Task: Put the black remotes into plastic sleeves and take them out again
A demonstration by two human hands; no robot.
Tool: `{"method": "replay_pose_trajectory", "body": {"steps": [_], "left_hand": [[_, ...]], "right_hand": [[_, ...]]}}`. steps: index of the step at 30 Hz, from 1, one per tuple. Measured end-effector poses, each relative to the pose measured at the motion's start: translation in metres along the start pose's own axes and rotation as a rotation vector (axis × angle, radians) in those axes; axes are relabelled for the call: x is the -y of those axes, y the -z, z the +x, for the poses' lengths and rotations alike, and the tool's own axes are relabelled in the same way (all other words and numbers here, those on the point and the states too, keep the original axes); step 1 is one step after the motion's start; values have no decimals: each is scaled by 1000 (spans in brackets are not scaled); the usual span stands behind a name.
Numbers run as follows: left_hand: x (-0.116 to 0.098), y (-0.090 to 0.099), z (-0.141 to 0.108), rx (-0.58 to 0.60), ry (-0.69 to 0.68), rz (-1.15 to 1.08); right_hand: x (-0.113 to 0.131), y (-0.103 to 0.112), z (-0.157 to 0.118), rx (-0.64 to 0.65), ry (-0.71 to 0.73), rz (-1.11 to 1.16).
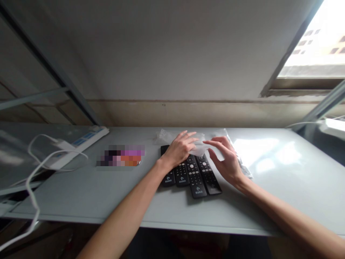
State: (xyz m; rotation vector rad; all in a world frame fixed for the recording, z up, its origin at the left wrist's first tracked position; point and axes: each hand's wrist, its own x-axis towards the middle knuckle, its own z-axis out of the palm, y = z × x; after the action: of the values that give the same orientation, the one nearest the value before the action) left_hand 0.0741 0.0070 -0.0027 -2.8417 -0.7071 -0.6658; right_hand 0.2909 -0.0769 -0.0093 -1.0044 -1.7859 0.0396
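Observation:
Several black remote controls (198, 185) lie side by side on the grey desk, their lower ends towards me. My left hand (181, 147) is over the upper part of the remotes, fingers stretched out and covering some of their buttons. Crumpled clear plastic film (198, 148) lies at the far ends of the remotes, between my hands. On its right side, my right hand (226, 154) has thumb and fingers apart, with the index fingertip close to the film; I cannot tell whether it touches. A clear plastic bag (244, 172) lies partly hidden behind my right hand.
Left of the remotes is a blurred-out flat object (121, 156). A white power strip (81, 147) with a plug and white cable (31, 190) runs along the left. The wall (175, 113) bounds the desk's back, and the desk's front edge (210, 230) is close to me.

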Motion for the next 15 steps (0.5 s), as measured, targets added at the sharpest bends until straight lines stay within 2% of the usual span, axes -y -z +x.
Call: {"method": "replay_pose_trajectory", "body": {"steps": [4, 10, 15], "left_hand": [[6, 1, -2, -69, 31, -72], [9, -1, -3, -94, 116, -133], [6, -2, -3, -93, 93, -140]], "right_hand": [[5, 1, 3, -77, 14, -4], [8, 1, 1, -77, 23, -18], [6, 0, 1, -56, -2, -50]]}}
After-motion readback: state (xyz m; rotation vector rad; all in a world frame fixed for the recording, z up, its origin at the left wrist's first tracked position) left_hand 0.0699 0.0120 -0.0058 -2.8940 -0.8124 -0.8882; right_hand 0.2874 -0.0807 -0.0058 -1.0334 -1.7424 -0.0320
